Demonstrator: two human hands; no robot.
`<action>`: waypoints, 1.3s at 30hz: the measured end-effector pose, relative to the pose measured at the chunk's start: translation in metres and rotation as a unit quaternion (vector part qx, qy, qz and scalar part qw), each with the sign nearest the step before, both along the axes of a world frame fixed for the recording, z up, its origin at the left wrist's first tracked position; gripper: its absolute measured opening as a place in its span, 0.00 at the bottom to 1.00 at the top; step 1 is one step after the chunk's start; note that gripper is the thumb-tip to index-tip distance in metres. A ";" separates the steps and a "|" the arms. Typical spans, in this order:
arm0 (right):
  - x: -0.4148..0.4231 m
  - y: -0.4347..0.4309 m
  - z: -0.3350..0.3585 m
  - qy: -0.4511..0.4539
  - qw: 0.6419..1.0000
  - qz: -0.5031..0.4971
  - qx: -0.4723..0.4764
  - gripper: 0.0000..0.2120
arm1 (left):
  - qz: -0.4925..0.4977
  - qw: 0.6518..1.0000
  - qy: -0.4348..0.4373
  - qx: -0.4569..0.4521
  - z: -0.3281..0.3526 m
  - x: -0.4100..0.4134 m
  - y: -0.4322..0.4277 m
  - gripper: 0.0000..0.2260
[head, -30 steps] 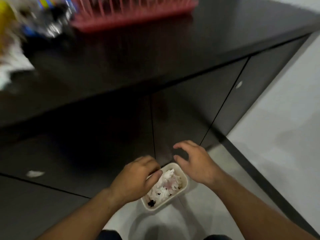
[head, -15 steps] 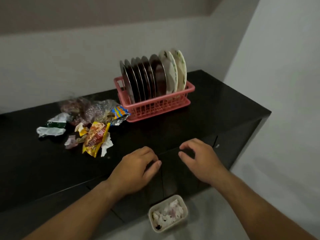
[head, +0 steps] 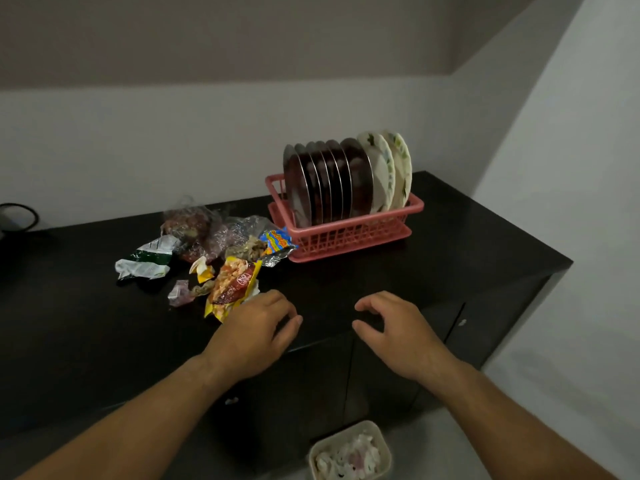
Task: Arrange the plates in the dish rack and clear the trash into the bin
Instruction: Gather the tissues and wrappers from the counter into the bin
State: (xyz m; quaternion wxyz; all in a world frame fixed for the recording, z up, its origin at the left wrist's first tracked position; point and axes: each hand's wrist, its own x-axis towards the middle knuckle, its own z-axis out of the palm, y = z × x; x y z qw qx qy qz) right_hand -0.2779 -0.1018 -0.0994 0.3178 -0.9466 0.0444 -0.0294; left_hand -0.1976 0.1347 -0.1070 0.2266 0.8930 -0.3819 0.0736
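At the far left edge of your view a dark, round-rimmed object [head: 17, 218] sits at the back of the black bench [head: 86, 323]; it is too dim to identify. Moving right, the trash lies in a loose heap on the bench top:
- a crumpled green-and-white wrapper [head: 147, 259]
- a clear plastic bag [head: 204, 226] behind it, with brownish scraps inside
- a small pink crumpled scrap [head: 180, 292] nearer to you
- a yellow-and-red snack packet [head: 232, 289]
- a blue-and-orange foil wrapper [head: 278, 242], lying right against the rack's near left corner

Your left hand [head: 256, 327] hovers over the bench's front edge, just beside the lower end of the yellow-and-red snack packet. Its fingers are loosely curled and grasp nothing, and you cannot tell from here whether it touches the packet.

Further right, the pink dish rack [head: 349, 233] stands towards the back of the bench. A row of steel plates [head: 329, 181] stands on edge in it, with two white floral plates [head: 388, 171] at the right end.

Your right hand [head: 398, 327] floats near the bench's front edge, apart from the left. It is released, with thumb and fingers loosely bent and nothing in them.

Below the hands are the dark cabinet doors [head: 322, 382]. On the floor in front of them, the small cream bin [head: 384, 441] holds white and pinkish crumpled paper.
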 end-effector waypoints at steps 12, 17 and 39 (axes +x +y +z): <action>0.147 0.147 -0.021 0.015 0.993 0.063 -0.103 0.36 | 0.028 0.998 -0.059 -0.004 -0.004 0.149 0.106 0.07; 0.201 0.202 -0.030 0.078 0.973 0.050 -0.210 0.57 | 0.014 0.999 -0.049 -0.010 -0.006 0.191 0.127 0.06; 0.248 0.193 -0.047 0.046 0.992 0.034 -0.113 0.20 | -0.019 0.998 -0.021 -0.051 -0.026 0.244 0.114 0.05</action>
